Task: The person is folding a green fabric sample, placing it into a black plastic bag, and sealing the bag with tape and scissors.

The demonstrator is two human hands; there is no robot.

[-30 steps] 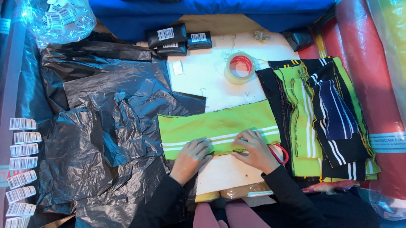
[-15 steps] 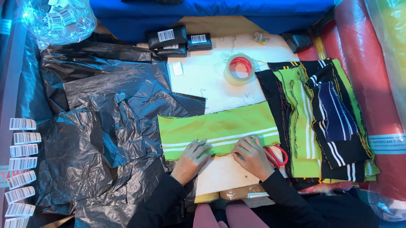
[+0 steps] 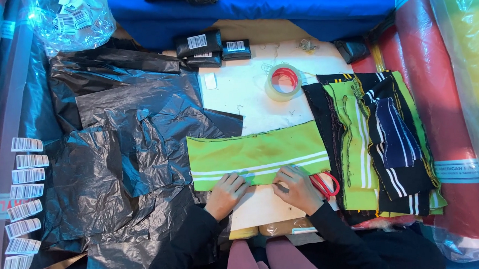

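Note:
A lime-green knit fabric strip (image 3: 257, 152) with white stripes along its near edge lies flat across a white work board (image 3: 248, 96). My left hand (image 3: 227, 192) rests on the strip's near edge, fingers curled on the cloth. My right hand (image 3: 296, 186) pinches the same edge a little to the right. Red-handled scissors (image 3: 325, 184) lie just right of my right hand, partly under it.
A pile of green, black and navy striped fabric strips (image 3: 376, 143) sits to the right. A tape roll (image 3: 284, 81) lies on the board. Crumpled black plastic bags (image 3: 120, 151) cover the left, barcode labels (image 3: 23, 206) at the far left, wrapped fabric rolls (image 3: 455, 85) at both sides.
Both hands have stayed at the near edge of the green strip, with the right hand shifting slightly left along it. The strip has barely moved.

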